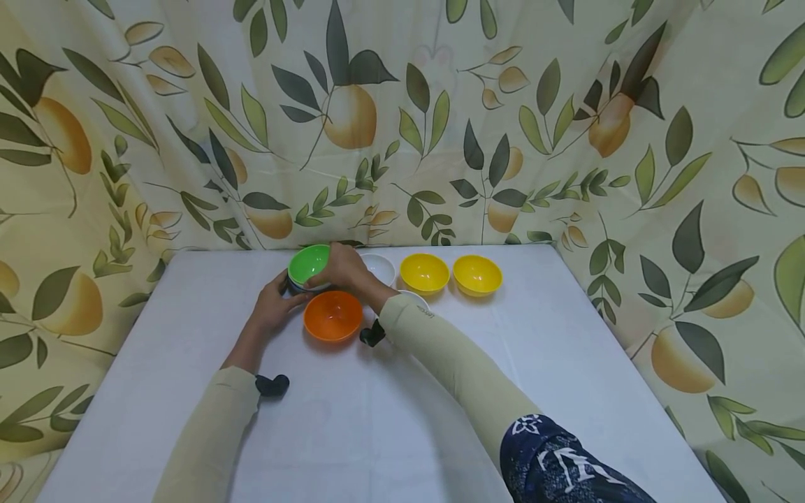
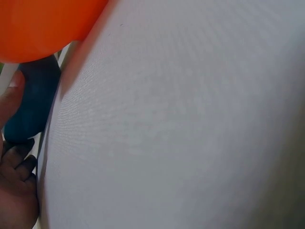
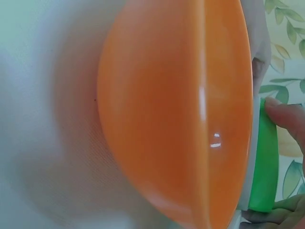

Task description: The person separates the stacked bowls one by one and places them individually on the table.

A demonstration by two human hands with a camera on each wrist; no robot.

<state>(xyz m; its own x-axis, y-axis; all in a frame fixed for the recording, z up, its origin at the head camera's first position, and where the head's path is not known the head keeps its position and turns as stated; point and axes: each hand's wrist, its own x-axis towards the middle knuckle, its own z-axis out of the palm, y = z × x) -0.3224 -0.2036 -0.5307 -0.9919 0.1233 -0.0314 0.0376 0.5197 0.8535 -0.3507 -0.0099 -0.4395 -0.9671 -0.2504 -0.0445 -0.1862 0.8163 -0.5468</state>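
A green bowl [image 1: 307,263] sits at the back left of the table, on top of a blue bowl [image 2: 34,102]. My right hand [image 1: 346,269] pinches the green bowl's right side; in the right wrist view its thumb lies at the rim with fingers beneath. On the left, my left hand [image 1: 274,304] holds the blue bowl, thumb at the near side and fingers curled round below. An orange bowl [image 1: 333,316] stands just in front of both hands and fills much of the right wrist view. Whether more bowls lie inside the stack is hidden.
One white bowl [image 1: 380,268] is right of the right hand, and another white bowl [image 1: 415,299] is partly behind the right sleeve. Two yellow bowls [image 1: 424,274] stand farther right. A patterned curtain [image 1: 402,140] hangs behind the white-covered table [image 1: 534,349].
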